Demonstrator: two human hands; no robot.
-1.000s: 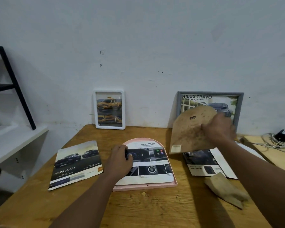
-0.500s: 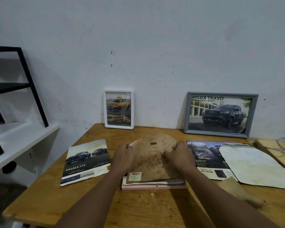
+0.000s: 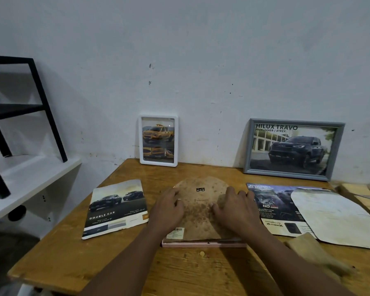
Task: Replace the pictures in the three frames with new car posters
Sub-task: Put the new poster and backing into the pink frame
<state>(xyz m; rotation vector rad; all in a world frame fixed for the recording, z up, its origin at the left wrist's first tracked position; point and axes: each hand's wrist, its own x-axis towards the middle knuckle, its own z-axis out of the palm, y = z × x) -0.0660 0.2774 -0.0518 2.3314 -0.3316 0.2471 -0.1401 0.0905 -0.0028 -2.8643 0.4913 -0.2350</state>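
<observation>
Wood counter (image 3: 201,272): pink frame (image 3: 203,244) flat at centre, posters (image 3: 115,208) either side, white frame (image 3: 158,140) and grey frame (image 3: 293,148) standing at back.

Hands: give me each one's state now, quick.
Left hand: open, flat, pressing the brown backing board.
Right hand: open, flat, pressing the same board.

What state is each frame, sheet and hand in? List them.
white frame: upright against wall, yellow car picture inside
grey frame: upright, Hilux poster inside
pink frame: face down
backing board: pressed onto pink frame
left hand: flat on board
right hand: flat on board
</observation>
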